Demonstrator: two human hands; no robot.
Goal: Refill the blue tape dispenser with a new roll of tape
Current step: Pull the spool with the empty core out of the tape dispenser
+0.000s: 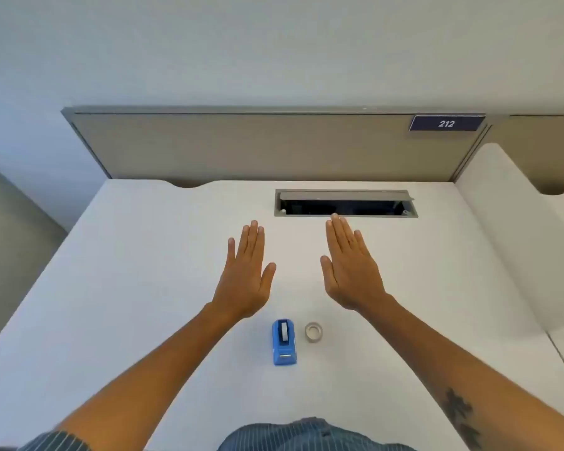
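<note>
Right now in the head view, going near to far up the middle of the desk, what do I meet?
Blue tape dispenser with the tape roll beside it → the two open hands, left hand and right hand → open cable hatch → divider panel.

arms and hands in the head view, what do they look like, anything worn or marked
Both forearms are bare, and the left hand and right hand wear no gloves, rings or watch. The right forearm carries a dark tattoo near the frame's lower right. Striped blue-grey fabric shows at the bottom edge.
</note>
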